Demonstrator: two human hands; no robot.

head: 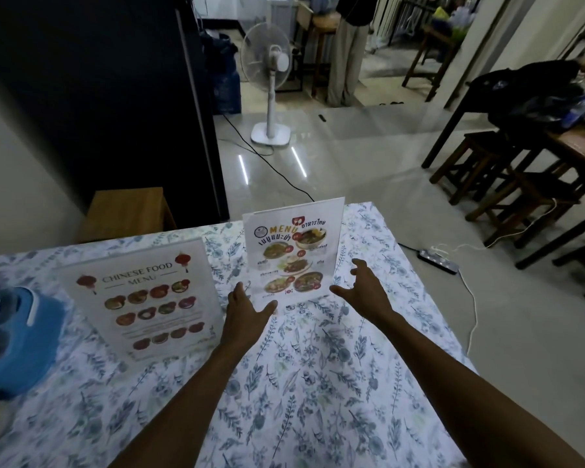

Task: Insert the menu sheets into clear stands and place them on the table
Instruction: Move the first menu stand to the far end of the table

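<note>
Two clear stands with menu sheets inside stand upright on the table [318, 383], which has a blue floral cloth. The Thai food menu stand [293, 251] is at the far middle of the table. The Chinese food menu stand [142, 298] is to its left and nearer to me. My left hand [245, 315] hovers open just below the Thai stand's lower left corner. My right hand [365, 292] is open at its lower right, fingers spread, a small gap away. Neither hand holds anything.
A blue plastic container [11, 336] sits at the table's left edge. Beyond the table are a small wooden stool [129, 211], a white standing fan [271, 79], a power strip [439, 261] with cables, wooden stools and a table [520, 184] at right, and a person [348, 45] standing far back.
</note>
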